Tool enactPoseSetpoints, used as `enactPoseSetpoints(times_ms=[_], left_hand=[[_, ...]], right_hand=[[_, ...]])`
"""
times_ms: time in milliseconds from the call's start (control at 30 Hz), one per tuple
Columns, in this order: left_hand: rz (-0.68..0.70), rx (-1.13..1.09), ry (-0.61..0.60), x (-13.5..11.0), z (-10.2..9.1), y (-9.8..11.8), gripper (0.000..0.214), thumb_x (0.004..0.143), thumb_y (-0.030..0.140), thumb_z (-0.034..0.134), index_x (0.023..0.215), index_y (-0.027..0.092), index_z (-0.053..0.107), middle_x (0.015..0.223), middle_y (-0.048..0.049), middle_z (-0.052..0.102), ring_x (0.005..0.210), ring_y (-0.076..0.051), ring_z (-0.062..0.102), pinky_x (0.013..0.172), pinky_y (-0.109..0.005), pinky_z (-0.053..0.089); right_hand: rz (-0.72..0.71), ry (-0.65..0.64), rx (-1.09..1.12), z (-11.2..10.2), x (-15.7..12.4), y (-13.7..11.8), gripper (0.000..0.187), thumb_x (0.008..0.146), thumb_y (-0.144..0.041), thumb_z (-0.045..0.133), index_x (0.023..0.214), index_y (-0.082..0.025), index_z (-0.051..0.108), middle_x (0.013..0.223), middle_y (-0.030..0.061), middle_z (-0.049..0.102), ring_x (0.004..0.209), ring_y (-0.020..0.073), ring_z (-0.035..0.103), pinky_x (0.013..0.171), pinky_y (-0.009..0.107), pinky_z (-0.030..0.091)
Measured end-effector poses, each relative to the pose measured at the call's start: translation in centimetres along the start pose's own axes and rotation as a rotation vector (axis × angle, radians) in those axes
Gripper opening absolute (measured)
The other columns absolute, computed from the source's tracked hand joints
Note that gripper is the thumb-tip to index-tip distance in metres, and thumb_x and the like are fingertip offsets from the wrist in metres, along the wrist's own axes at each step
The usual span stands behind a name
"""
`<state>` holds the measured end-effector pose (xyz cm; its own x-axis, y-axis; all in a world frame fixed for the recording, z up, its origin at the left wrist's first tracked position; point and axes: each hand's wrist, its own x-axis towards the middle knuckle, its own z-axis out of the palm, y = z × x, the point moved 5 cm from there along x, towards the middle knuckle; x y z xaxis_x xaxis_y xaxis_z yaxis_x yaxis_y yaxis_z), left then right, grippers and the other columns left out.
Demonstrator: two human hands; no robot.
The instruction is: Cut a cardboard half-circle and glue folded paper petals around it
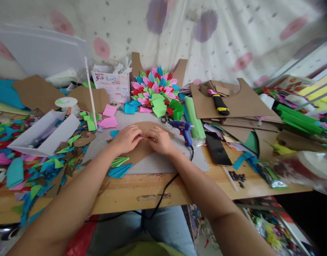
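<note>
My left hand (126, 138) and my right hand (159, 139) meet over a brown cardboard piece (144, 128) that lies on a grey cutting mat (158, 161). Both hands have their fingers curled and pinched together on a small pink paper piece (139, 136) between them, most of it hidden. A folded green paper (117, 161) and a folded blue paper (120, 171) lie by my left wrist. A blue glue gun (182, 129) stands just right of my right hand, its black cord running off the table edge.
A round paper flower of pink, blue and green folds (155, 87) stands behind the mat. A white box (43, 133) and scattered paper scraps fill the left. Cardboard sheets with a yellow-black knife (220, 104), a green roll (194, 121) and a dark phone (218, 149) lie right.
</note>
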<state>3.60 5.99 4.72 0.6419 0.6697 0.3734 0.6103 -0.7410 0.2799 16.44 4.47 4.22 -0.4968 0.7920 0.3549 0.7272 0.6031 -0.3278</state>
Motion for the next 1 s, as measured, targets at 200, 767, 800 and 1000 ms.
enactPoseSetpoints(times_ms=[200,767,800,1000], left_hand=[[0.016,-0.004,-0.002,-0.1,0.4,0.0,0.007,0.082,0.019,0.046,0.078,0.017,0.052,0.086,-0.0089,0.06,0.089,-0.022,0.055,0.081,-0.038,0.045],[-0.206,-0.042,0.205,-1.8,-3.9,-5.6,0.018,0.084,0.032,0.045,0.078,0.02,0.056,0.084,-0.0043,0.061,0.086,-0.019,0.056,0.082,-0.034,0.043],[-0.257,-0.028,0.278,-2.1,-4.5,-6.4,0.016,0.083,0.032,0.046,0.078,0.02,0.056,0.085,-0.0044,0.061,0.088,-0.02,0.056,0.082,-0.034,0.043],[-0.333,-0.08,0.462,-2.1,-4.3,-6.3,0.011,0.079,0.03,0.05,0.079,0.021,0.056,0.087,-0.0041,0.063,0.091,-0.02,0.056,0.086,-0.034,0.042]], right_hand=[[-0.057,-0.031,0.064,-0.1,0.0,-0.1,0.019,0.086,-0.018,0.047,0.091,-0.021,0.065,0.088,0.002,0.064,0.087,0.016,0.053,0.081,0.029,0.037],[0.094,0.128,0.134,-1.4,-0.7,2.3,0.009,0.08,-0.017,0.054,0.072,-0.018,0.058,0.072,0.0019,0.058,0.073,0.0154,0.051,0.068,0.026,0.038],[0.127,0.145,0.121,-1.5,-0.9,2.8,0.009,0.08,-0.018,0.054,0.073,-0.018,0.058,0.072,0.0023,0.059,0.073,0.0157,0.051,0.067,0.026,0.038],[0.188,0.209,-0.042,-1.8,-1.2,3.4,0.011,0.084,-0.023,0.053,0.075,-0.019,0.058,0.079,0.0055,0.06,0.079,0.0185,0.053,0.068,0.028,0.037]])
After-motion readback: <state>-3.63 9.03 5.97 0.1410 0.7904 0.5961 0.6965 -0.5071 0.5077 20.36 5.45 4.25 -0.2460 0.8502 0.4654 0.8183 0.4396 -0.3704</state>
